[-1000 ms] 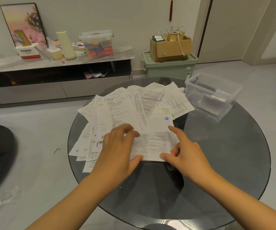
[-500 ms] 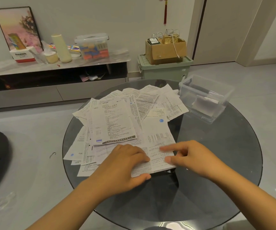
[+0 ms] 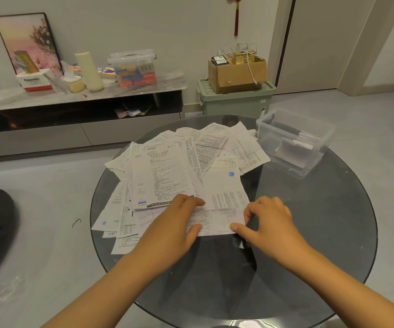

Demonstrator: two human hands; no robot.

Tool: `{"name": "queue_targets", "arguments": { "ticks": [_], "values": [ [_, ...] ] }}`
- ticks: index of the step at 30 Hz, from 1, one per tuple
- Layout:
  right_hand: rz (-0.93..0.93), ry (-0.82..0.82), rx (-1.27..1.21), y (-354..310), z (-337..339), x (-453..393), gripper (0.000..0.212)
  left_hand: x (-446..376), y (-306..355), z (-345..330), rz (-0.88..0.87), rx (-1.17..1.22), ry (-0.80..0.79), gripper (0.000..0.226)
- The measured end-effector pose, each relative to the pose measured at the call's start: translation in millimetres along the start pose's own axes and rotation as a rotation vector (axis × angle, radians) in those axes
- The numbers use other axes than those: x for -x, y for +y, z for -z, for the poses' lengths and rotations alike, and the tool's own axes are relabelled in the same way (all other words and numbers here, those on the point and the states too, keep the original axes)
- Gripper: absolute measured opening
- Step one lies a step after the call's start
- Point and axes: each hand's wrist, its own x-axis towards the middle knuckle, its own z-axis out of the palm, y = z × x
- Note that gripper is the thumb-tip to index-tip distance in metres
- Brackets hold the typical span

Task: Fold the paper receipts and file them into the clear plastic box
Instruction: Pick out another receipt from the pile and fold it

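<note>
Pressing flat, the left hand (image 3: pixel 179 223) pins the receipt (image 3: pixel 217 221) at lower centre while the right hand (image 3: pixel 265 221) pinches its right edge. Its long axis runs left-right between the hands; the clear plastic box (image 3: pixel 293 140) sits at upper right on the counter (image 3: pixel 309 233), nearer the right hand.

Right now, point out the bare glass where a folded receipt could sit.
Bare glass runs along the table's right side, between the right hand and the clear plastic box, and across the near edge between the forearms. The left and far side is crowded with the spread of receipts.
</note>
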Motion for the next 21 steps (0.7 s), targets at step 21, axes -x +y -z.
{"name": "queue_targets", "arguments": {
  "ticks": [21],
  "values": [
    [0.463,0.097,0.325,8.4,-2.8,18.6,0.041,4.6,-2.2,-8.6,-0.073,-0.154,-0.259,0.075]
  ]
}}
